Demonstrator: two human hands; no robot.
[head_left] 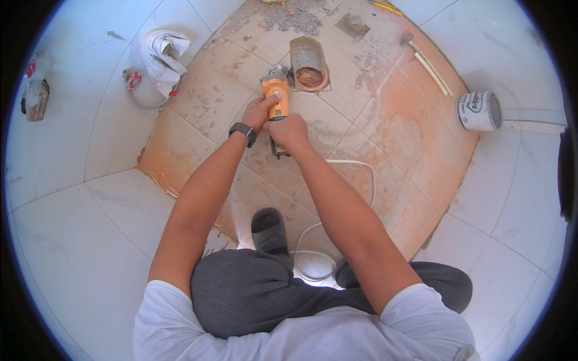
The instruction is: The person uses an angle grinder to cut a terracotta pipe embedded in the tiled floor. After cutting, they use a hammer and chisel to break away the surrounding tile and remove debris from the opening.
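The orange grinder (277, 95) is clasped by the curled left hand (257, 114) and, farther back, by the closed right hand (289, 131); its head is held just beside the pipe hole (308, 58) in the tiled floor (334, 123).

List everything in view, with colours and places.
angle grinder: one, orange, upper centre
power cord: one, white, below right
pipe opening: one, reddish, beside grinder
square opening: one, grey, top
rubble: many bits, grey, top
sticks: two, pale, upper right
strips: count unclear, yellow, top edge
container: one, white and grey, right
cloth: one, white, upper left
fitting with hose: one, red and grey, left
bag: one, clear, far left
block: one, brown, far left
tiles: several, tan floor, white around
slipper: one clear, grey, bottom centre
watch: one, black, left wrist
trousers: one, grey, bottom
shirt: one, white, bottom
hands: two, bare, on grinder
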